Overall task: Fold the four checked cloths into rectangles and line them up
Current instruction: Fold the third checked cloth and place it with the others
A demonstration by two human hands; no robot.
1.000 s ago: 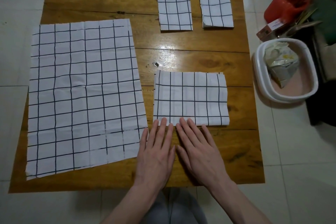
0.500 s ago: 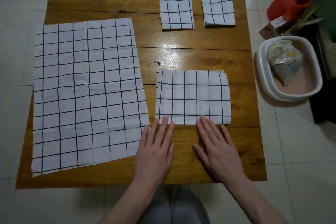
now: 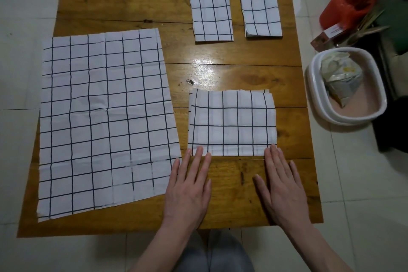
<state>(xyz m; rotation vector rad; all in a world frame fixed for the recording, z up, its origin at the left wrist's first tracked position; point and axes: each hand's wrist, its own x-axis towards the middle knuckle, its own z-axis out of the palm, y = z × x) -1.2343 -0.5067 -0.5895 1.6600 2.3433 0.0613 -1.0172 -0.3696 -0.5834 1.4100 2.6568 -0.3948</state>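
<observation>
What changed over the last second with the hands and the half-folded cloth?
The right hand slid right along the near edge of the half-folded cloth to its right corner; the left hand stayed at the left corner. Both lie flat. The unfolded cloth and two folded cloths stayed put.
</observation>
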